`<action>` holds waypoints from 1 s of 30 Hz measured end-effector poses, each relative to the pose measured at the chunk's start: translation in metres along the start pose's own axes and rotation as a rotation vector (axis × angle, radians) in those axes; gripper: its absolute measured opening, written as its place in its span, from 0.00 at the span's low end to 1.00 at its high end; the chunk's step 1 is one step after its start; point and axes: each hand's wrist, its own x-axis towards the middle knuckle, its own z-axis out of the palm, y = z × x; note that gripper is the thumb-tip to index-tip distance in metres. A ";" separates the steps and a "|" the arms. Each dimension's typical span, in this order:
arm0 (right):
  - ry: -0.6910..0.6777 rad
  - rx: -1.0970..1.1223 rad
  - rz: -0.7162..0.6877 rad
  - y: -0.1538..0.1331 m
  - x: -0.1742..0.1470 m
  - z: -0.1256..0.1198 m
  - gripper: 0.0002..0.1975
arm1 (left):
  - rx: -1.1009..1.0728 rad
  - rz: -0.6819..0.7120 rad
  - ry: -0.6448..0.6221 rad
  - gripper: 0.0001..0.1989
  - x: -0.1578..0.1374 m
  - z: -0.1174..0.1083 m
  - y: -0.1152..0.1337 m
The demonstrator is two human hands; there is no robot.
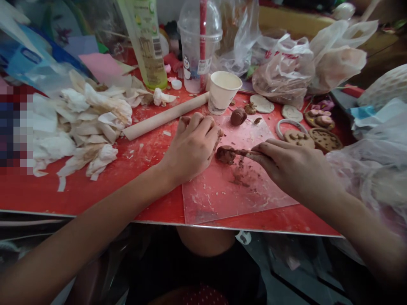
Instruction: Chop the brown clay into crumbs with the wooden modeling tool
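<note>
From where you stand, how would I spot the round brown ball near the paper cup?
On the red table, find the see-through sheet. Near its far edge, beside the white paper cup, sits the brown ball. It is rounder than the rough brown lump nearer the person, and no hand touches it.

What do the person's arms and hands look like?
The left hand and right hand are bare, without gloves. The left forearm and right forearm are slim and sleeveless where they show. I see no watch or bracelet.
</note>
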 end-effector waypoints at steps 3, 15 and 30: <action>-0.032 0.032 -0.010 0.003 0.001 0.001 0.19 | 0.046 0.005 -0.047 0.13 0.000 0.000 0.000; -0.001 0.098 0.014 0.006 -0.005 0.019 0.19 | 0.082 0.014 -0.043 0.13 -0.001 0.001 -0.001; -0.012 -0.297 -0.087 0.019 0.010 -0.020 0.24 | 0.124 0.026 -0.039 0.11 -0.001 0.001 -0.001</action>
